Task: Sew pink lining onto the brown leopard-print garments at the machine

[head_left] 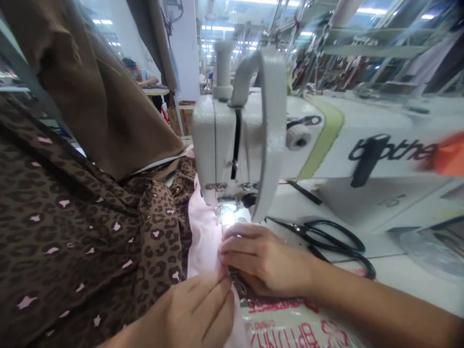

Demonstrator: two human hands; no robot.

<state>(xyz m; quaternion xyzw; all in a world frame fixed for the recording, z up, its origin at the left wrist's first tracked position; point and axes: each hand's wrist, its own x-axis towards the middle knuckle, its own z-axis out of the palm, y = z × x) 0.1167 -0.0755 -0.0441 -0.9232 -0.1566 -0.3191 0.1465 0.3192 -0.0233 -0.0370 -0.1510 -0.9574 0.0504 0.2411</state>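
Pink cloth: the narrow strip [203, 237] lies at the foot of the sewing machine, running from beside the needle area down toward the wearer, under both hands; its lower end shows again below them.
Left hand: fingers closed together [197, 309] on the cloth, nearer the wearer; the thumb is hidden.
Right hand: fingers bunched [268, 261], tips gathered at the cloth's right edge just in front of the needle area, beside the left fingertips.
Machine: white head [235, 140] with a curved guard [273, 130] in front; a bright lamp [228, 216] lights the spot by the right fingertips.
Machine arm: a green band [322, 133] wraps it; farther right, a black clip [369, 162] covers part of the "brother" lettering, with a blurred orange piece [451, 154] at the edge.
Scissors: black-handled [335, 237], just right of the right hand, blades toward the needle area.
Bench: white [389, 268], with a red-printed plastic sheet [300, 324] below the right forearm.
Leopard fabric: heaped [90, 241] left of the pink cloth.
Brown fabric: draped [112, 106] above it.
Background: another person [143, 75] sits at a table, under ceiling lights [217, 28].
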